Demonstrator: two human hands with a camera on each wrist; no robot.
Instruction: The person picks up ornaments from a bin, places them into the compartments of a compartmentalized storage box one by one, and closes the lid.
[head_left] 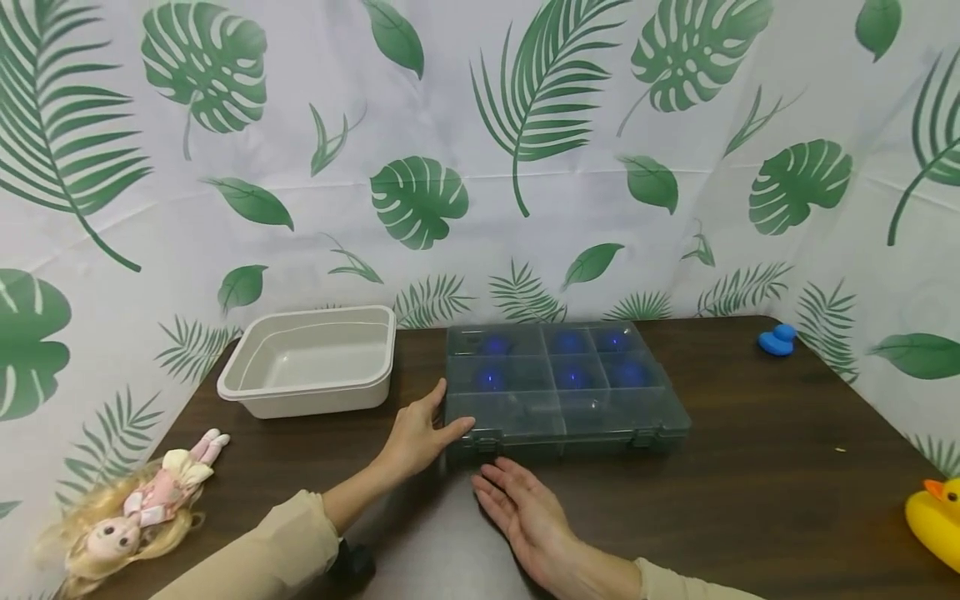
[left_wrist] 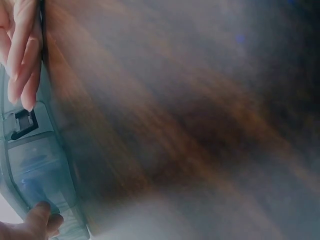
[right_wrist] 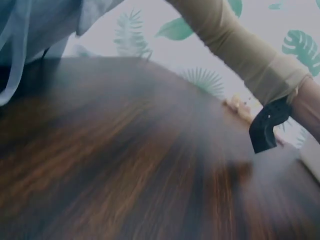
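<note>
A translucent grey-green compartment box [head_left: 525, 414], lid down, lies on the dark table with several blue round things [head_left: 492, 380] showing through its lid. My left hand [head_left: 417, 433] touches the box's front left corner, fingers along the left side and thumb at the front edge. In the left wrist view the thumb [left_wrist: 37, 220] meets the box wall. My right hand [head_left: 528, 521] is held with extended fingers just before the front, near the left latch [left_wrist: 22, 123]. Whether its fingertips touch the box I cannot tell.
Left of the box stands a white plastic basin [head_left: 307, 400]. A blond doll [head_left: 153, 500] lies at the table's left edge. To the right are a small blue duck [head_left: 777, 341] and a yellow duck [head_left: 937, 525]. A leaf-print curtain [head_left: 465, 250] hangs behind the table.
</note>
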